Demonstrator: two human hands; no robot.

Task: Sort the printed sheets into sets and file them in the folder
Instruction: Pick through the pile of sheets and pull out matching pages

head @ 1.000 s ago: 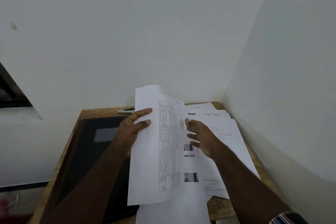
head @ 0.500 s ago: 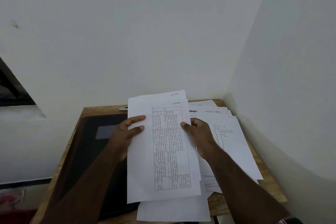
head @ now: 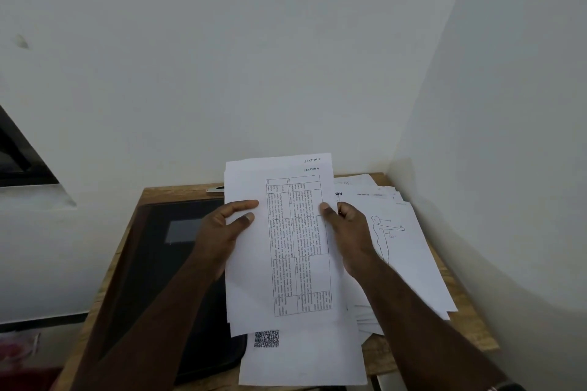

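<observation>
I hold a small set of printed sheets [head: 286, 247] upright over the table; the top one carries a table of text and a handwritten "Section 4" heading. My left hand [head: 227, 228] grips the set's left edge, thumb on the front. My right hand [head: 344, 225] pinches its right edge. Under the set lies a sheet with a QR code [head: 295, 355]. A loose pile of printed sheets [head: 409, 251], topped by a body-outline drawing, spreads at the right. The black folder [head: 171, 257] lies flat on the left, partly under my left arm.
The wooden table [head: 470, 336] sits in a corner, with white walls close behind and to the right. A small metal clip [head: 215, 189] lies at the table's back edge. A dark window opening [head: 19, 152] is at the far left.
The folded-over sheet has been laid flat onto the set. My right hand moved from the pile to the set's right edge, and both hands squared the sheets together.
</observation>
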